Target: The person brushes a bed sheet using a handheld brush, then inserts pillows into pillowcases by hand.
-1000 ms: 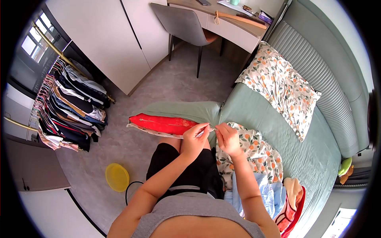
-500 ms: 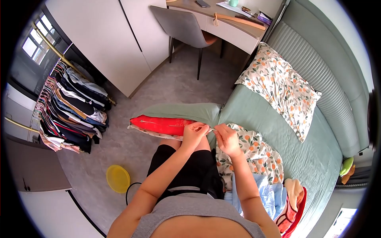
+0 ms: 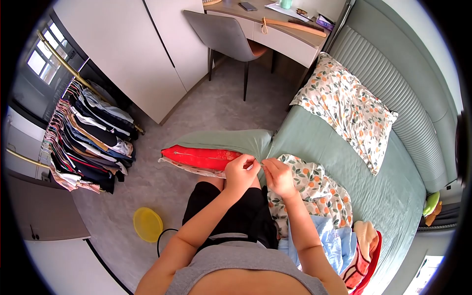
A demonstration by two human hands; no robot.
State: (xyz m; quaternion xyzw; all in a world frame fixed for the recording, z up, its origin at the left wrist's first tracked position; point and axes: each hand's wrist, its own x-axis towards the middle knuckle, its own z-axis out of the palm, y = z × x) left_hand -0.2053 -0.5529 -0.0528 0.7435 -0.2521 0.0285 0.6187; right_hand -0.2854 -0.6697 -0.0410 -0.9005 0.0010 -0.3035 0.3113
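Note:
A cushion with a green cover lies across my lap, its side gaping to show a red inner part. Along the lower edge of the opening runs a patterned fabric edge. My left hand is closed at the right end of the red part, fingertips pinched together. Close beside it my right hand is also closed in a pinch. Whatever small thing lies between the fingertips is too small to name. Crumpled orange-print fabric lies on the bed just right of my right hand.
A print pillow rests on the green bed; blue cloth and a red-edged blanket lie nearer me. Around are a yellow basin, a clothes rack, a grey chair and a desk.
Both hands have stayed close together at the cushion's right end, with small shifts of the fingers. The view has tilted slightly, showing more of the desk.

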